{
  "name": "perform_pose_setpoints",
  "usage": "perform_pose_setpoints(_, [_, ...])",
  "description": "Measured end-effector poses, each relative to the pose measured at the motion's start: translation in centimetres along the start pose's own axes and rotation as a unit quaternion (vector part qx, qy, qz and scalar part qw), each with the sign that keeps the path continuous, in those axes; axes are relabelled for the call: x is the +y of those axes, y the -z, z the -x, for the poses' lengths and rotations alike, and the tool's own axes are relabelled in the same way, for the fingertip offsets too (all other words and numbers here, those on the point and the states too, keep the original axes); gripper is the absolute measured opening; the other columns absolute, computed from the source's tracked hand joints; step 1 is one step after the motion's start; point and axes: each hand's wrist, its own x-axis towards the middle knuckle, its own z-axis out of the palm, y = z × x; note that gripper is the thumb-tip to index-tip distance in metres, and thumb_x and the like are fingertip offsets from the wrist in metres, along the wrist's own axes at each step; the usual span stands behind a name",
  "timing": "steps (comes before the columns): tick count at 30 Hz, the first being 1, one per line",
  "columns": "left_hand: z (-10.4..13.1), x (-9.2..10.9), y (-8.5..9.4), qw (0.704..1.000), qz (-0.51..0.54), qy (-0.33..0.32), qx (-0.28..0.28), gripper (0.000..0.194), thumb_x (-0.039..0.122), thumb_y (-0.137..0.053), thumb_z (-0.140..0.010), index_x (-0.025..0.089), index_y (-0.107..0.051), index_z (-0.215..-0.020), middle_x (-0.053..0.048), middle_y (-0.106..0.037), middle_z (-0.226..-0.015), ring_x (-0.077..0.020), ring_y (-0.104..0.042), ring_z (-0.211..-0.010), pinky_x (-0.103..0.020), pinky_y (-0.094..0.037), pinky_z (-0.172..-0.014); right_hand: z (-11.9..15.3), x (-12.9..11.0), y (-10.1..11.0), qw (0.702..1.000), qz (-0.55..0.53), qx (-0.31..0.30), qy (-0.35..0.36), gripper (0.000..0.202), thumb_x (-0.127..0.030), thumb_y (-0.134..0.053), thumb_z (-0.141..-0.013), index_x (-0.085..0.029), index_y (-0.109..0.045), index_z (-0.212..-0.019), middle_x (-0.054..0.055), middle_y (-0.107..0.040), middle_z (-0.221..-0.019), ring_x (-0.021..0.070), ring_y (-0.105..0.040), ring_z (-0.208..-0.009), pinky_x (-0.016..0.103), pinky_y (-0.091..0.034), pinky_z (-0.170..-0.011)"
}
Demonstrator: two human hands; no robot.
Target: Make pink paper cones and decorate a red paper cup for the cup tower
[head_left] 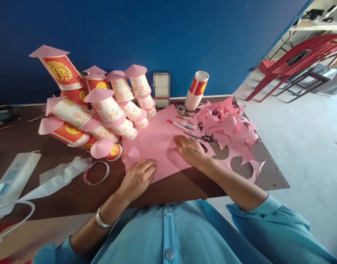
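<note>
A large pink paper sheet (157, 141) lies on the dark table. My left hand (139, 178) rests palm down on its lower left part, fingers stretched out, holding nothing. Just above that hand is a small round pink paper piece (131, 156). Over the sheet's right side is my right hand (188, 148), its fingers bent and partly blurred; whether anything is under them is hidden. Beside it lie black-handled scissors (206, 138), a white glue tube (188, 126) and an orange-and-white marker (178, 125).
Stacked paper cups with pink cone tops (104, 106) stand at the left. Pink scraps (226, 126) lie at the right, near upright cups (194, 99). A tape ring (96, 173), white strip (58, 179) and power strip (18, 178) lie left of my left hand.
</note>
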Motion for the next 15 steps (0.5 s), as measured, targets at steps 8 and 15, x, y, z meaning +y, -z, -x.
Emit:
perform_pose_setpoints(8, [0.2, -0.2, -0.3, 1.000, 0.012, 0.014, 0.003, 0.022, 0.016, -0.053, -0.101, 0.020, -0.074, -0.108, -0.009, -0.079, -0.113, -0.0235, -0.074, -0.108, -0.039, -0.062, -0.091, -2.5, 0.6, -0.1, 0.996, -0.090, 0.012, 0.019, 0.060, -0.035, -0.066, -0.099, -0.010, -0.052, -0.151, 0.023, -0.042, -0.164, 0.0344, -0.039, -0.154, 0.052, -0.040, -0.123])
perform_pose_setpoints(15, [0.3, -0.2, -0.3, 1.000, 0.015, 0.013, 0.008, 0.024, 0.015, -0.052, -0.101, 0.018, -0.073, -0.113, -0.010, -0.079, -0.114, -0.0236, -0.074, -0.106, -0.039, -0.062, -0.093, 1.7, -0.1, 1.4, 0.932, -0.267, -0.108, 0.220, 0.029, -0.032, -0.049, -0.108, -0.025, -0.077, -0.114, 0.004, -0.080, -0.114, 0.0157, -0.072, -0.114, 0.029, -0.055, -0.103])
